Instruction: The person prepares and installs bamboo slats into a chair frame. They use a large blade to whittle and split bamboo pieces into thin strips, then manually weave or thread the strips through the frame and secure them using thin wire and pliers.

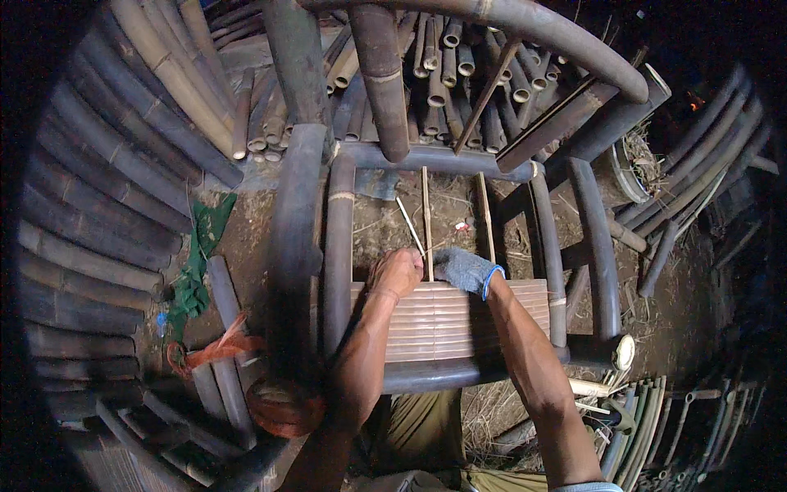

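Note:
A bamboo chair frame (457, 375) stands before me, its seat partly covered by pale split-bamboo slats (410, 328) lying side by side. Two thin bamboo rods (483, 215) run from the far rail toward the slats. My bare left hand (396, 272) is closed at the slats' far edge, beside the left rod. A narrow pale strip (407, 220) rises from its fingertips, its lower end hidden there. My right hand (466, 272), in a grey knitted glove with a blue cuff, curls just right of that rod, close to the left; what its fingers hold is hidden.
Dark bamboo poles (98, 238) are stacked along the left, with more cut tubes (447, 74) beyond the chair. The chair's curved top rail (533, 20) arches across the far side. Green cloth (195, 271) and orange netting (221, 351) lie at left. A bucket (630, 174) stands far right.

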`<control>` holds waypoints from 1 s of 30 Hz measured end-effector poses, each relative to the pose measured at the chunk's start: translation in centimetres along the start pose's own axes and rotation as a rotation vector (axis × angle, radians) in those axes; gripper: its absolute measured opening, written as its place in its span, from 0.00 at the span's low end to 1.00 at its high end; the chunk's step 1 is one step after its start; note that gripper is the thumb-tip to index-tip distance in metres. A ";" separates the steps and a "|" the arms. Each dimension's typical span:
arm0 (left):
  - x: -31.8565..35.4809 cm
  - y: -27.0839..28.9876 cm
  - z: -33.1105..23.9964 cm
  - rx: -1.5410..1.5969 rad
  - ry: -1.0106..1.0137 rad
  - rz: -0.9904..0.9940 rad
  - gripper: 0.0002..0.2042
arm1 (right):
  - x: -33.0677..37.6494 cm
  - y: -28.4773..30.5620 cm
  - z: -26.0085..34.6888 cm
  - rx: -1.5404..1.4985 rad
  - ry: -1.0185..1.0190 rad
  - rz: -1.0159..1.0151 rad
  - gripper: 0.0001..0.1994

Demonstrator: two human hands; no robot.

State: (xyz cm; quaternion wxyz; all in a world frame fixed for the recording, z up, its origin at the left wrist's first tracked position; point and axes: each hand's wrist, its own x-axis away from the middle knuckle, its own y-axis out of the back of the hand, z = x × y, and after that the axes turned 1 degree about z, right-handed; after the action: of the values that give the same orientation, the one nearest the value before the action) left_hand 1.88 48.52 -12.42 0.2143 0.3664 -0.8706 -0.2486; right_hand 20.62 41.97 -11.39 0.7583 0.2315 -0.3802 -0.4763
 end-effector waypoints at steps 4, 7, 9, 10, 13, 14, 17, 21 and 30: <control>-0.9 -0.2 2.0 0.071 -0.034 0.073 0.06 | 0.7 0.7 2.8 -0.069 -0.153 -0.098 0.16; -0.9 1.0 3.1 0.267 -0.074 0.152 0.05 | 3.0 1.1 6.7 0.031 -0.227 -0.358 0.17; -0.8 1.6 2.2 0.399 -0.107 0.257 0.05 | 5.2 -0.2 6.1 0.066 -0.170 -0.591 0.18; -0.7 1.8 2.4 0.461 -0.109 0.294 0.04 | 5.9 -0.5 6.7 0.071 -0.147 -0.632 0.18; -0.7 2.0 2.7 0.579 -0.149 0.392 0.02 | 7.1 -1.2 8.0 0.093 -0.083 -0.706 0.20; -0.6 2.0 2.5 0.592 -0.151 0.401 0.02 | 7.1 -1.5 7.9 0.096 -0.058 -0.718 0.21; -0.5 2.2 1.5 0.621 -0.157 0.439 0.04 | 6.3 -2.4 7.6 0.061 0.043 -0.794 0.18; -0.3 2.7 1.0 0.642 -0.155 0.503 0.06 | 5.7 -2.9 7.9 -0.022 -0.009 -0.802 0.09; -0.5 2.9 1.5 0.627 0.111 0.221 0.17 | 14.6 -4.2 8.9 -0.368 -0.272 -0.904 0.08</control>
State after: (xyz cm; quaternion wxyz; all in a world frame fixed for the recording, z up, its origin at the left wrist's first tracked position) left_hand -0.16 51.03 -11.98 0.1641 0.3310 -0.9261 0.0762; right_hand 15.01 27.06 -3.84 0.4481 0.1713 -0.2468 -0.8420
